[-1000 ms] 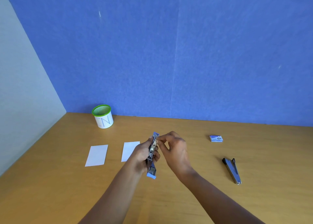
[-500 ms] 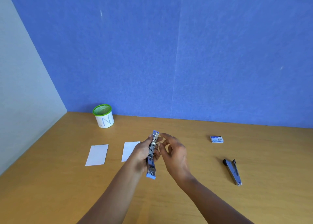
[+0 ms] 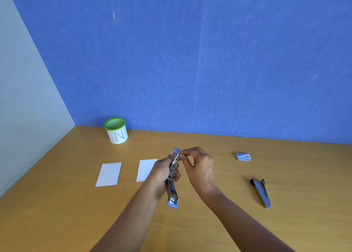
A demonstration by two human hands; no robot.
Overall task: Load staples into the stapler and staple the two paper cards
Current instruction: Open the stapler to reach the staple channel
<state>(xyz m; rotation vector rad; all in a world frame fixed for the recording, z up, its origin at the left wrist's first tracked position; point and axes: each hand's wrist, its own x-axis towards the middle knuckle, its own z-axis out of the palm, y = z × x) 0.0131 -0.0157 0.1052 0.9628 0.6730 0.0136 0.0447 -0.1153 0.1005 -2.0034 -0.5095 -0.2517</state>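
Half a second ago the right hand's [image 3: 200, 168] fingers stood spread just off the stapler [image 3: 173, 195]; now thumb and forefinger have closed in and pinch at its far tip. The stapler is held above the table [image 3: 57, 204], hinged open, with its long axis running from 6 o'clock near the person to about 12 o'clock. The left hand [image 3: 162, 173] grips it around the middle from the 9 o'clock side, fingers curled round the body. The right hand comes in from 3 o'clock and is the one at the loading end. Whether a staple strip sits between its fingertips [image 3: 182, 154] is too small to tell. Any feed, I judge, must run along that 12-to-6 line, so the left-hand grip has to keep the channel steady. The two paper cards [image 3: 109, 174] lie flat at 9 o'clock, the nearer one partly behind the left hand. The staple box [image 3: 243, 156] lies well apart at 3 o'clock.
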